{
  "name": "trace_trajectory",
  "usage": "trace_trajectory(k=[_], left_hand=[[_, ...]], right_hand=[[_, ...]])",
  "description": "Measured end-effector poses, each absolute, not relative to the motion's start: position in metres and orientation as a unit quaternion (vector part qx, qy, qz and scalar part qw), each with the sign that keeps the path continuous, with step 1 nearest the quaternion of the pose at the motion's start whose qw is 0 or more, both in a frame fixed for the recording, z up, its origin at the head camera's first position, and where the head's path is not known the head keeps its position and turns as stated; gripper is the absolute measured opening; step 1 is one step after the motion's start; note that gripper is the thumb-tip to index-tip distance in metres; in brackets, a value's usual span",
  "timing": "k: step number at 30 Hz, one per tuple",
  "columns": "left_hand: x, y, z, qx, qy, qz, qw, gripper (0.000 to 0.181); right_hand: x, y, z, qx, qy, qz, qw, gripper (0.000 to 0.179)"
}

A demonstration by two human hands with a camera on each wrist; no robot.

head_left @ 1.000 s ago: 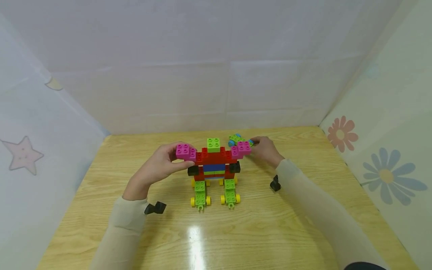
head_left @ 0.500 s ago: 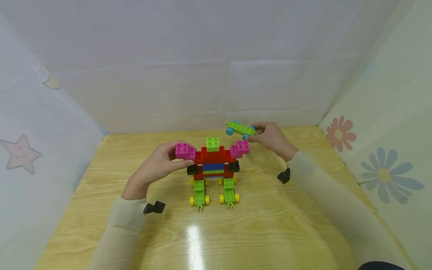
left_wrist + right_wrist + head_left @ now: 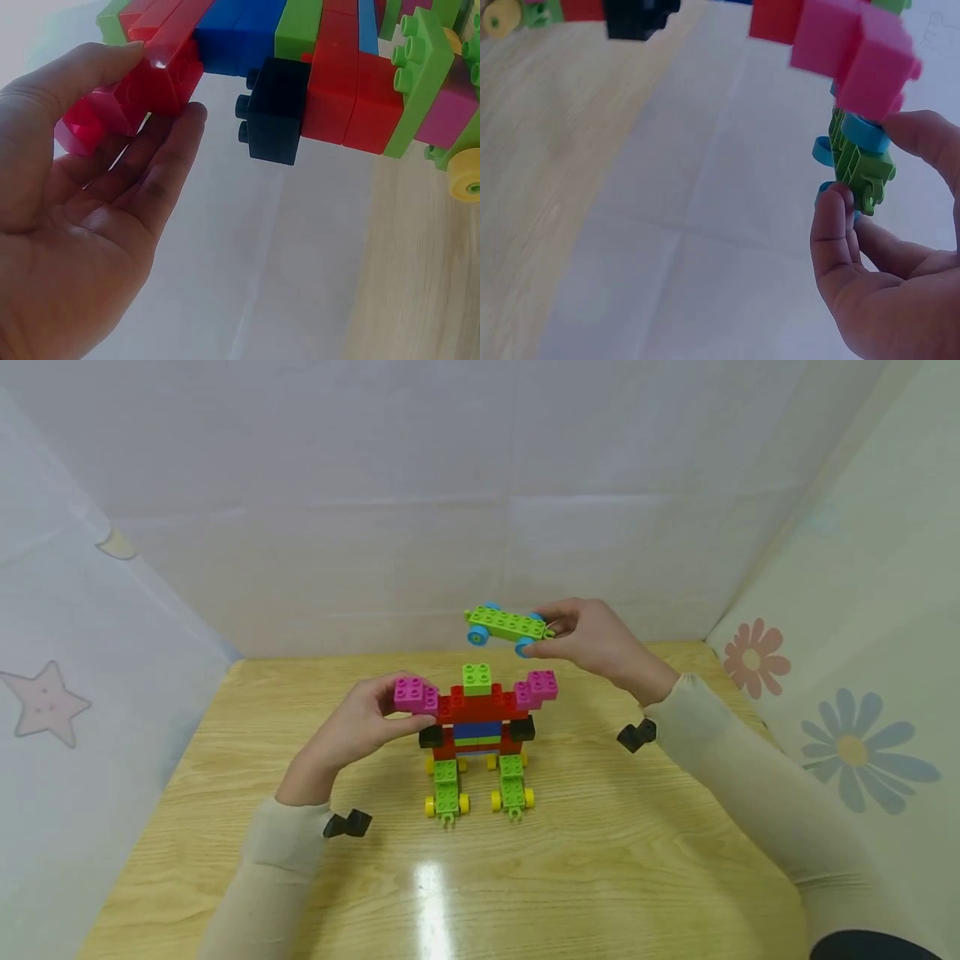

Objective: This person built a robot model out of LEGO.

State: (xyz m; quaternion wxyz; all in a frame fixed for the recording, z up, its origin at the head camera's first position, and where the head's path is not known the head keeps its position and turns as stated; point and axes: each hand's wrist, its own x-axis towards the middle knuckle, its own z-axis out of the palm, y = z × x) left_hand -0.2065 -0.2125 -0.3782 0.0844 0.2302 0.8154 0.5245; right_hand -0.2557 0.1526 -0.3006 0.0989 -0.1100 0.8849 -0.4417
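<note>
A figure built of toy bricks [image 3: 477, 708] stands on the table, with a red body, pink arms, a green head block and green wheeled feet. My left hand [image 3: 361, 718] holds its left-side arm, thumb and fingers around the red and pink bricks [image 3: 174, 71] in the left wrist view. Above and behind the figure, my right hand [image 3: 596, 639] pinches one end of a green toy car base [image 3: 507, 624] with blue wheels. In the right wrist view, thumb and fingers grip the car base [image 3: 859, 161] at its wheels, and a pink brick [image 3: 874, 64] partly covers it.
A wooden table [image 3: 600, 852] lies under the figure, and pale cloth walls [image 3: 480, 510] enclose it at the back and sides. Black brick pieces [image 3: 277, 112] jut from the figure's sides. A small black block [image 3: 348, 823] sits at the left cuff, another [image 3: 637, 736] at the right.
My right hand has lifted the green car base off the table behind the figure and carried it up and leftward, over the head block. The left hand has stayed on the figure's arm.
</note>
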Motion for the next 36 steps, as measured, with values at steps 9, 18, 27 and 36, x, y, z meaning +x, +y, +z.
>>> trace_trajectory(k=[9,18,27,36], left_hand=[[-0.206,-0.207,-0.379,0.222,0.815,0.529,0.077,0.039],[-0.203,-0.203,-0.369,0.195,0.803,0.560,0.061,0.056],[-0.200,-0.194,-0.346,0.208,0.809,0.550,0.004,0.057],[-0.200,-0.188,-0.336,0.213,0.807,0.551,0.019,0.057]], right_hand=[[-0.240,0.141,-0.280,-0.145,0.875,-0.450,0.100,0.068],[-0.223,0.137,-0.268,-0.206,0.857,-0.458,0.114,0.061],[-0.219,0.134,-0.275,-0.231,0.846,-0.463,0.130,0.058],[-0.219,0.133,-0.282,-0.251,0.835,-0.473,0.123,0.054]])
